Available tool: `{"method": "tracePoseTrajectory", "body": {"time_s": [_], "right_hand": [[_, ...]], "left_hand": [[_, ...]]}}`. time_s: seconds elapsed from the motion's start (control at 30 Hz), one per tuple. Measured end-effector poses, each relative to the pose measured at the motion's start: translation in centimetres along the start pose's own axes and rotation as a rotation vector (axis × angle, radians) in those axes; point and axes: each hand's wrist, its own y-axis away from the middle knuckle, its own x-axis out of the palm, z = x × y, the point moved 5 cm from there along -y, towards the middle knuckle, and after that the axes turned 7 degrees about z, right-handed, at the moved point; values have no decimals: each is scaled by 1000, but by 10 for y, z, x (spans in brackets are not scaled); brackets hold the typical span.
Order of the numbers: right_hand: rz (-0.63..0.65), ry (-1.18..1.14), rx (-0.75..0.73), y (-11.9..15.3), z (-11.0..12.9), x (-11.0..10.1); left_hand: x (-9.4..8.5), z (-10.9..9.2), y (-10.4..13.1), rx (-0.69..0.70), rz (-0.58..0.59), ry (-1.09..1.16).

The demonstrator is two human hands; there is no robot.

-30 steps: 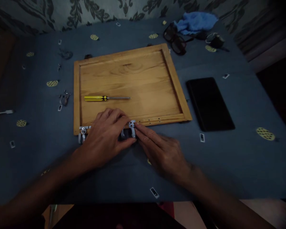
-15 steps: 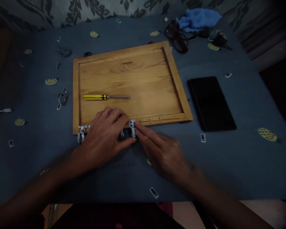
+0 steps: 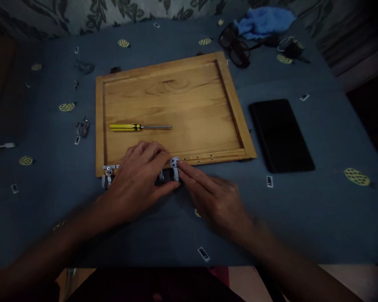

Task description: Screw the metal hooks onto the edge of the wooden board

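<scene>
A shallow framed wooden panel (image 3: 164,100) lies on the cloth, slightly tilted in view. On its near edge sits a small metal bracket (image 3: 174,163) with a curved clip arm. My left hand (image 3: 140,178) bends over that edge, its index finger and thumb closed around the bracket's left side. From the right, the fingertips of my right hand (image 3: 217,195) are pressed together against the same bracket. A second metal bracket (image 3: 108,172) shows at the panel's near left corner, partly behind my left hand. A yellow-handled screwdriver (image 3: 126,127) rests on the panel, untouched.
Left of the panel lies a loose metal bracket (image 3: 83,127) with small pieces around it. A black tablet-like slab (image 3: 282,136) is at the right. Sunglasses (image 3: 237,50), a blue cloth (image 3: 264,23) and keys (image 3: 290,47) lie far right. A white cable (image 3: 6,146) enters at left.
Both hands stay at the same bracket with hardly any movement. Only the view has shifted slightly.
</scene>
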Motion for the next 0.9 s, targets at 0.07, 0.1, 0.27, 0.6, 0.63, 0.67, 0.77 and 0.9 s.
{"method": "tracePoseTrajectory", "body": {"time_s": [0.07, 0.1, 0.27, 0.6, 0.63, 0.67, 0.77, 0.9], "right_hand": [[3, -17, 0, 0, 0, 0], [6, -31, 1, 0, 0, 0], [10, -64, 7, 1, -1, 0], [28, -100, 8, 3, -3, 2], [30, -94, 10, 3, -3, 2], [31, -90, 11, 3, -2, 2], [27, -85, 6, 3, -2, 3], [18, -87, -3, 3, -2, 4]], "left_hand": [[0, 0, 0, 2, -9, -3], [0, 0, 0, 1, -11, -5], [0, 1, 0, -1, -10, -6], [-1, 0, 0, 16, -7, 9], [-1, 0, 0, 15, -6, 8], [-1, 0, -1, 14, -6, 7], [-1, 0, 0, 13, -5, 7], [0, 1, 0, 0, -1, 13]]}}
